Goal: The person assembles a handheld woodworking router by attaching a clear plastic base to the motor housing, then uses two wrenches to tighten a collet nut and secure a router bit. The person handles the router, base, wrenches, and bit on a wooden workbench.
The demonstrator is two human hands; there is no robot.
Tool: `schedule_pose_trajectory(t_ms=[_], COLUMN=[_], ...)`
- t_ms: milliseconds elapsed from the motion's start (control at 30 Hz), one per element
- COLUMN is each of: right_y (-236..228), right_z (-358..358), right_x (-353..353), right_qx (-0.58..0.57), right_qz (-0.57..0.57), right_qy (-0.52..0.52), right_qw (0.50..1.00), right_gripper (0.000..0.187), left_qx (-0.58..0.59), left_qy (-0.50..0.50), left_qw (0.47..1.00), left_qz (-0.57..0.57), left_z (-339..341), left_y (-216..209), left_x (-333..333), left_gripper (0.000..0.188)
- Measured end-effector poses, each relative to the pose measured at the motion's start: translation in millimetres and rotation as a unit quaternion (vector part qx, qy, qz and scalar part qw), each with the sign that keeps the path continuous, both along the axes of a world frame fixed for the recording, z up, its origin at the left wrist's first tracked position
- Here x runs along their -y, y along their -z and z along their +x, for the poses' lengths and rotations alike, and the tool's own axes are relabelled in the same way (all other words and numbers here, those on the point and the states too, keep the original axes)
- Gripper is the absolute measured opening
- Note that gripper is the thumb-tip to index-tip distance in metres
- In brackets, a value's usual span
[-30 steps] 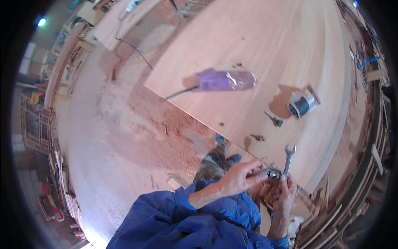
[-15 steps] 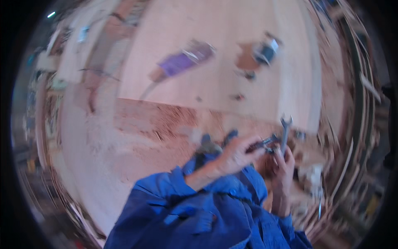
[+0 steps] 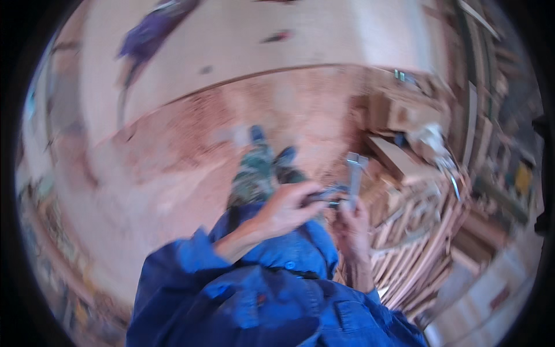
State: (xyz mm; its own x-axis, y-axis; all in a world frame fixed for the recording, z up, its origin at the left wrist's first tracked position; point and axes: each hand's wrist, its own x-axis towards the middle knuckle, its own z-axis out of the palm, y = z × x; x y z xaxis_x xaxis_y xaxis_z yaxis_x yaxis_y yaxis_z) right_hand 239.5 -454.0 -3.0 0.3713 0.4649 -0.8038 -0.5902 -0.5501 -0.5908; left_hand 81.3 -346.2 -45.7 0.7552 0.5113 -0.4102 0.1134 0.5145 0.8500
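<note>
My left hand (image 3: 292, 205) is closed round a small dark metal piece (image 3: 325, 196); motion blur hides its exact kind. Beside it, my right hand (image 3: 354, 224) grips a silver open-end wrench (image 3: 354, 179), its jaw end pointing up and away from me. The two hands are close together in front of my body, and the metal piece meets the wrench near the right fingertips. Part of the metal piece is hidden by the fingers.
A pale wooden board (image 3: 248, 52) spans the far side, with a blurred purple power tool (image 3: 153, 32) and a small red-and-dark item (image 3: 280, 36) on it. Reddish sawdust (image 3: 191, 115) covers the floor. Wood offcuts (image 3: 404, 162), cardboard (image 3: 410, 113) and strips (image 3: 416, 254) lie on the right.
My view has swung down and to the right, so the board and power tool sit higher in the picture. Both hands still hold the metal piece and wrench.
</note>
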Motion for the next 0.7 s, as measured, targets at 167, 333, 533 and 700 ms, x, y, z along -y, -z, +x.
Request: schedule_pose_trajectory(t_ms=[167,333,533,700], right_y=[-1.3,3.3,6.8,14.5], right_z=[-18.4,-30.6,-28.0,-15.1], right_x=[12.1,71.8,195.3,305.9], right_qx=[-0.099,-0.09,-0.089,-0.059], right_qz=[0.055,0.105,0.119,0.086], right_qy=[0.005,0.049,0.185,0.269], right_qw=[0.994,0.989,0.971,0.957], right_gripper=[0.022,0.021,0.022,0.022], left_qx=[-0.024,-0.063,-0.069,-0.133], left_qy=[-0.066,-0.029,0.042,0.135], left_qw=[0.988,0.995,0.996,0.976], left_qz=[-0.136,-0.067,-0.046,0.106], left_z=[-25.9,-23.9,0.1,41.4], left_y=[-20.8,-27.6,-14.0,31.7], left_x=[18.7,62.7,145.4,186.2], left_gripper=[0.012,0.018,0.019,0.019])
